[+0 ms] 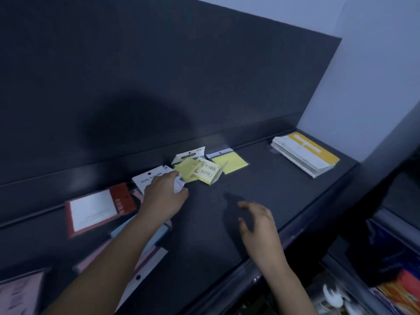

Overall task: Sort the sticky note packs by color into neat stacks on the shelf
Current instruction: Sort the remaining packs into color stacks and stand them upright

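Several yellow sticky note packs (200,170) lie in a loose pile at the back of the dark shelf (261,192), and one more yellow pack (230,163) lies flat just right of them. My left hand (164,197) reaches over a white-carded pack (147,178), fingers curled on its right edge beside the yellow pile. Pink and blue packs (145,242) lie under my left forearm. My right hand (259,220) hovers above the bare shelf near the front edge, fingers loosely bent and holding nothing.
A red-framed white pad (97,209) lies at the left. A stack of white and yellow booklets (304,153) sits at the far right end. The shelf's back panel rises behind. A lower shelf at the bottom right holds colourful items (400,294).
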Demonstrator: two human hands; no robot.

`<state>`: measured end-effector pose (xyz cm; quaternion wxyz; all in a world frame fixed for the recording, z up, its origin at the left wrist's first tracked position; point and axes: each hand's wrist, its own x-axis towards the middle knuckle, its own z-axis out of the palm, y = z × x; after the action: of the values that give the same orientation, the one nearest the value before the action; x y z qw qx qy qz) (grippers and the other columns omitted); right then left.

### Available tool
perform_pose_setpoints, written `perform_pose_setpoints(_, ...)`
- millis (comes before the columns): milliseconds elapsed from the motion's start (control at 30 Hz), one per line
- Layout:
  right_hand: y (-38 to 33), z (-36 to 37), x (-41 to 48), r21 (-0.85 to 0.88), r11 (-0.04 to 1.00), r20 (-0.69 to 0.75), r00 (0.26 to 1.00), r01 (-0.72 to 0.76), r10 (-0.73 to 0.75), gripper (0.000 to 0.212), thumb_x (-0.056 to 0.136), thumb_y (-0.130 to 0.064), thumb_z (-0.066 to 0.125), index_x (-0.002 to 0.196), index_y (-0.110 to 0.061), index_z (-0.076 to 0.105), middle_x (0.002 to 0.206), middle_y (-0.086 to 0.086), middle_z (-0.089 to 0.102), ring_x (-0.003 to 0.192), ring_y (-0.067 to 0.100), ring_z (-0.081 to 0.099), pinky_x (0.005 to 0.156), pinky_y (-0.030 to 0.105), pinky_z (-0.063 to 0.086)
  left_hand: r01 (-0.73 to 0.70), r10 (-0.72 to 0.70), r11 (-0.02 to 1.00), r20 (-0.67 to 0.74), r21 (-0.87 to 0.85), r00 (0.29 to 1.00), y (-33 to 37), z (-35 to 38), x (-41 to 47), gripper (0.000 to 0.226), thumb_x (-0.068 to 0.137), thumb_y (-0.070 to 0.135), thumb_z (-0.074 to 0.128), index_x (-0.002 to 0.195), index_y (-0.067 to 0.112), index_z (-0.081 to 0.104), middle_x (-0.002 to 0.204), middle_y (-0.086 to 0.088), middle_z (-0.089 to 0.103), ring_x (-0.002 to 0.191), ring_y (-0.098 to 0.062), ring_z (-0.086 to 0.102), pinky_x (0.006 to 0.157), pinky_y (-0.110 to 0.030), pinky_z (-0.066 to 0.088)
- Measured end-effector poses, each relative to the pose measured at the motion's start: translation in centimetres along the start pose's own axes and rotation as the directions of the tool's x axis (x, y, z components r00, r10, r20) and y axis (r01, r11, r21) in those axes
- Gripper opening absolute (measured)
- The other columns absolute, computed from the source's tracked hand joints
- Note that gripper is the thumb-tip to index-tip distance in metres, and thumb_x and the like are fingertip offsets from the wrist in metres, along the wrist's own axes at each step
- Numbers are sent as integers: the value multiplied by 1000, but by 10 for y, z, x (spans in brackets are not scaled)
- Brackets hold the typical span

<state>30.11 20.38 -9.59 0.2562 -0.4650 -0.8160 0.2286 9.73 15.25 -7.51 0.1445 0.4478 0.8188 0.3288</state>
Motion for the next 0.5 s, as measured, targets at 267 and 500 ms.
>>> perform_pose_setpoints(267, 21, 19, 109, -60, 994, 190, 978, 96, -83, 62, 88, 0, 47, 144, -18, 27, 141, 0, 40, 130, 18, 32, 107, 27, 24, 104, -111, 966, 16, 235, 994, -9, 38, 69, 37, 83, 30, 56, 116, 15, 48, 113, -5, 56, 110, -26, 49, 88, -36, 41)
perform_pose_setpoints(500, 38, 53, 190, -10, 932, 321, 884, 363, -341, 56, 78, 1, 59, 129, -15, 41, 130, 1, 45, 120, 20, 42, 98, 30, 35, 184, -155, 925, -111, 332, 982, -10, 58, 92, 67, 85, 40, 60, 142, 21, 30, 139, -1, 43, 131, -21, 33, 106, -32, 22)
